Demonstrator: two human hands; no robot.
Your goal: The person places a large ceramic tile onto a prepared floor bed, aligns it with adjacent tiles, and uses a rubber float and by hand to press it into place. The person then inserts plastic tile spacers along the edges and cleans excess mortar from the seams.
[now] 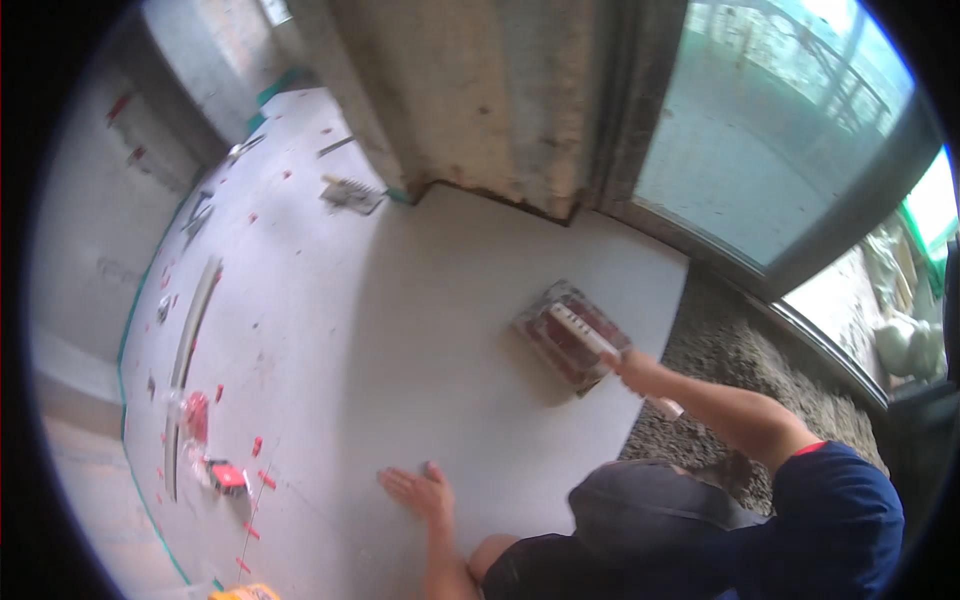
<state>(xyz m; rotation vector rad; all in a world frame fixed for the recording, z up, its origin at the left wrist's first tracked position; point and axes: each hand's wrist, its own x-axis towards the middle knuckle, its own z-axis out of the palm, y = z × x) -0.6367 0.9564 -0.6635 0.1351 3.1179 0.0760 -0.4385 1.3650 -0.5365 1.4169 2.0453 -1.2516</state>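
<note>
My right hand (632,369) is wrapped round the long white handle of a flat rectangular tool, probably a tile beater. Its reddish-brown block (560,345) has a pale, dirty rim and is over the large pale floor tile (470,300); I cannot tell whether it touches the tile. One end of the handle sticks out behind my hand. My left hand (420,490) is low over the same tile, fingers stretched out and thumb apart, with nothing in it.
Coarse grey mortar (735,365) lies beyond the tile's right edge, beside a glass door (770,140). A notched trowel (352,194) lies near the pillar (480,100). At left are a long metal strip (195,320), a red-and-black tape measure (227,477) and several red tile clips (257,446).
</note>
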